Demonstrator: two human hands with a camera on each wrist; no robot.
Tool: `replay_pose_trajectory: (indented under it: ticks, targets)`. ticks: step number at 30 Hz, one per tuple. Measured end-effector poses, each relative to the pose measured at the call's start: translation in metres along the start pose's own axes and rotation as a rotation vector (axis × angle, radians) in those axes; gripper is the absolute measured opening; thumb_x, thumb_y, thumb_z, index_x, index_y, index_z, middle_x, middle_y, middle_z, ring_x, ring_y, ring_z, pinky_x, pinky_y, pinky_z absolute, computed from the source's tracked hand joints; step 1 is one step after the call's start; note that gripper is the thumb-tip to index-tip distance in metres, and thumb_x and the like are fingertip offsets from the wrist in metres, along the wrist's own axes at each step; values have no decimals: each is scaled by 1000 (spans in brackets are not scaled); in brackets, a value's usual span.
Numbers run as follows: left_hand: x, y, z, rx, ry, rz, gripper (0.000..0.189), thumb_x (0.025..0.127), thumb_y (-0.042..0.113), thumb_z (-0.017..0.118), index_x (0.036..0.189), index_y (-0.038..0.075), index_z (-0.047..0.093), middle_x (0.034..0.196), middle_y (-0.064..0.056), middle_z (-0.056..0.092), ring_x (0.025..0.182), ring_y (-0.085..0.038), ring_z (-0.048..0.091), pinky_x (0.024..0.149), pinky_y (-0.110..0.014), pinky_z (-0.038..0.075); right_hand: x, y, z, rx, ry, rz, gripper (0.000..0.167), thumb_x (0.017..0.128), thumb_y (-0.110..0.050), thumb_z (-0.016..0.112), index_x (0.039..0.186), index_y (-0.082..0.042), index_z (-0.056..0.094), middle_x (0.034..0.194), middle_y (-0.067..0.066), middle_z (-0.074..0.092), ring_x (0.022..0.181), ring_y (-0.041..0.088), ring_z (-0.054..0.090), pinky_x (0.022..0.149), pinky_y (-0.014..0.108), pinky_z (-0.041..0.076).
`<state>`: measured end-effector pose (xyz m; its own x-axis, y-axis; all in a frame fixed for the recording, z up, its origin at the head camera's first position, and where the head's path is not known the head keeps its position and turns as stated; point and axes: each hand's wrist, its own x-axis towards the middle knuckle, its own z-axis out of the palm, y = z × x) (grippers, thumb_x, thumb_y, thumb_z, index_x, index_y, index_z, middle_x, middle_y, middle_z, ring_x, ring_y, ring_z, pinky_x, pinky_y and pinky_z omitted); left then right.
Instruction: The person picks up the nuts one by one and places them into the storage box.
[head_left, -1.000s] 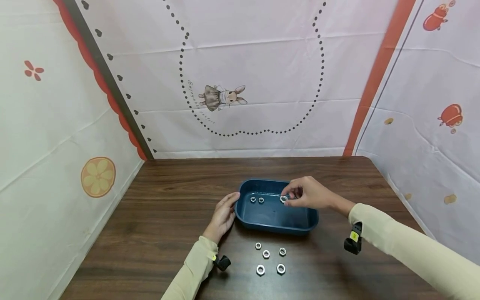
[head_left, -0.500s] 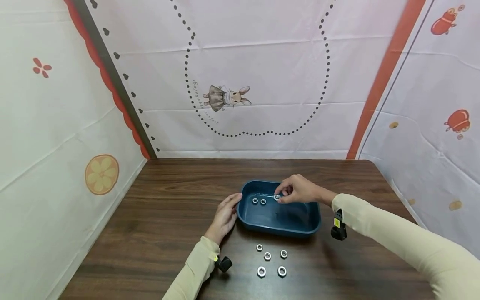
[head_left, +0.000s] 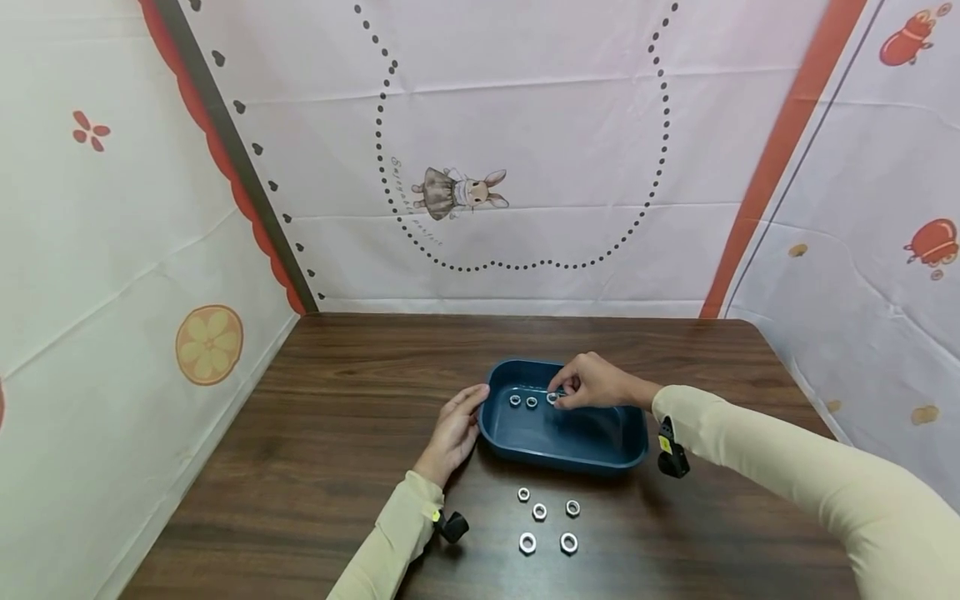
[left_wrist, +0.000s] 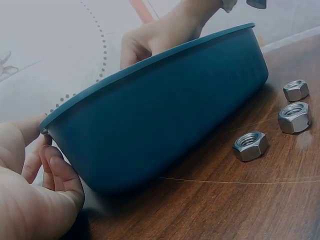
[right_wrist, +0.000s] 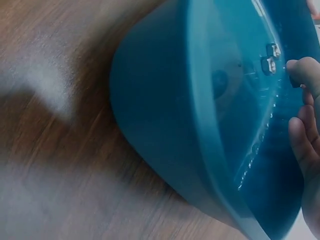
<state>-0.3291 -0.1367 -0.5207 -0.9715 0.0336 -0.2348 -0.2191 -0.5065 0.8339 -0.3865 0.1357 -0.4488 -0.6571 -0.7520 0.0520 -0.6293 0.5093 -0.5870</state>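
Observation:
A dark blue plastic tray [head_left: 517, 452] stands on the table, and my left hand [head_left: 452, 433] holds its left end at the rim. In the left wrist view some left-hand fingers [left_wrist: 65, 172] curl below that rim against the wall. My right hand [head_left: 596, 383] reaches over the tray's far right part. Its thumb and finger pinch a metal hex nut [head_left: 552, 398], low inside the tray. Two smaller hex nuts lie left of it on the tray floor, one further left [head_left: 515, 401] and one nearer [head_left: 532, 402]. The right wrist view shows the pinched nut mostly hidden by the thumb.
Several loose hex nuts of differing sizes, such as a large hex nut [head_left: 569, 543], lie on the brown wooden table [head_left: 337, 433] in front of the tray. Printed cloth [head_left: 570, 133] hangs behind the table and at both sides.
My right hand has moved left with the pinched nut, toward the two nuts in the tray, then lowered it slightly. My left hand stays at the rim. The head view has shifted slightly.

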Motion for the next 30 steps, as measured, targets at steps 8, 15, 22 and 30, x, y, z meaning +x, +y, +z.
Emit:
replay_pose_trajectory:
  ticks: [8, 15, 22, 30]
  targets:
    - [0, 1, -1, 4, -1, 12, 4, 100, 13, 67, 100, 13, 70, 96, 1, 67, 82, -8, 61, 70, -19, 51, 5, -3, 2, -32, -17, -4, 19, 90, -10, 78, 108, -5, 78, 56, -12, 48, 49, 2, 46, 50, 18, 36]
    - [-1, 0, -1, 7, -14, 13, 2, 100, 13, 68, 100, 13, 70, 96, 2, 67, 83, -8, 61, 73, -20, 52, 8, 0, 8, -61, -13, -3, 19, 89, -11, 79, 107, -5, 79, 55, -12, 48, 47, 2, 47, 49, 19, 37]
    - [-2, -2, -2, -6, -16, 10, 3, 99, 12, 68, 100, 13, 71, 96, 2, 67, 83, -8, 62, 73, -20, 52, 10, 1, 16, -104, 26, 29, 19, 89, -11, 79, 106, -4, 79, 51, -13, 45, 44, 2, 43, 47, 18, 32]
    - [-2, -2, -2, -9, -25, 11, 4, 99, 12, 68, 101, 12, 71, 96, 1, 67, 83, -8, 62, 73, -19, 52, 7, 3, 24, -131, 40, 69, 19, 89, -13, 79, 106, -5, 79, 49, -11, 42, 42, 1, 38, 46, 18, 28]
